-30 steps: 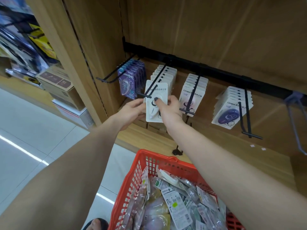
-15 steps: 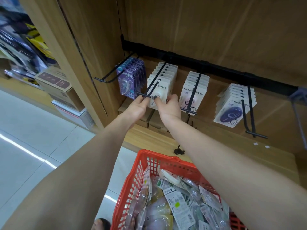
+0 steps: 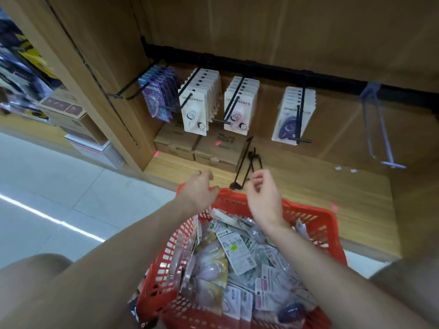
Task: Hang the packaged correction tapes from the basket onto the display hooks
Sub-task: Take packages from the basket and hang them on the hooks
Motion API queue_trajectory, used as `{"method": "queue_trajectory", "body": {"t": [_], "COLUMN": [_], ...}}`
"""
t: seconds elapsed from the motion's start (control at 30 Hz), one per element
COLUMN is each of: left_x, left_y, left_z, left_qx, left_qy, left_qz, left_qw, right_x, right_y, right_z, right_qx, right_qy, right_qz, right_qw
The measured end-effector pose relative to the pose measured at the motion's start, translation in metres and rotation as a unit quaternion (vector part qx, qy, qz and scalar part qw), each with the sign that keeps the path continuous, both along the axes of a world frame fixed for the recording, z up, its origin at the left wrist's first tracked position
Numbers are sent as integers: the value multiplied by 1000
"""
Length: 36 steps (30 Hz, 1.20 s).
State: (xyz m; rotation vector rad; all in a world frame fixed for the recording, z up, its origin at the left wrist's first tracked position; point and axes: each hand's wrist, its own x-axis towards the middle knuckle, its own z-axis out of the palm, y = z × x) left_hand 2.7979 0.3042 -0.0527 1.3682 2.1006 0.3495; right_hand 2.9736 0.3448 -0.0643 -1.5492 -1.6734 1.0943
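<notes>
Red basket (image 3: 318, 224) is full of correction tapes (image 3: 237, 252); your left hand (image 3: 199, 189) and right hand (image 3: 263, 198) hover loosely curled, holding nothing, four hooks (image 3: 300, 115) stocked.

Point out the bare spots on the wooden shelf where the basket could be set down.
Free: the wooden shelf right of the loose black hooks, below the purple-tape hook, holding only small scraps. Crowded: the left end, filled by cardboard boxes, and the red basket itself, full of packets.
</notes>
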Motion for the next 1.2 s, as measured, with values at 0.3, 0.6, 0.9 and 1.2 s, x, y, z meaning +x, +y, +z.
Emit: {"method": "queue_trajectory", "body": {"t": [0.3, 0.6, 0.9, 1.2], "left_x": [71, 79, 56, 58], "left_y": [-75, -57, -33, -40], "left_z": [-78, -90, -102, -121], "left_qx": [-249, -94, -84, -110], "left_qy": [19, -161, -176, -197], "left_qz": [-114, 214, 266, 262], "left_qw": [962, 959, 944, 938], "right_x": [83, 94, 82, 81], "right_y": [-57, -53, -41, -39], "right_z": [-97, -101, -102, -115], "right_qx": [-216, -210, -245, -233], "right_qy": [-183, -161, -135, -197], "right_qz": [115, 192, 221, 210], "right_qw": [952, 945, 934, 929]}}
